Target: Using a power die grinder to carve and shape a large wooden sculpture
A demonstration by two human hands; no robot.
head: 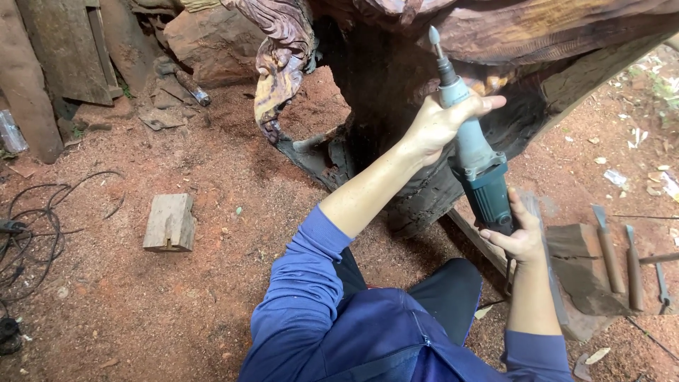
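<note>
Both hands are gripping a blue-grey grinder (475, 152) — left hand (444, 124) clenching its neck, right hand (522, 237) grasping its rear — just beside the carved log (396, 42), chisels (617, 258) lying beyond the right hand.

A pale grey-blue body with a darker teal rear housing is shown by the die grinder (475, 159), gripped at its neck by the left hand (440, 126) and at its back end by the right hand (520, 237). Dark reddish-brown wood streaked with purple and cream is seen on the carved trunk (396, 42) at twelve o'clock. Rust-red sawdust covers the ground (212, 297). Blue sleeves (300, 283) are worn. At nine o'clock, a pale grey-tan wooden block (170, 223) and black cables (35, 226) are seen; at three o'clock, brown-handled chisels (619, 258).
</note>
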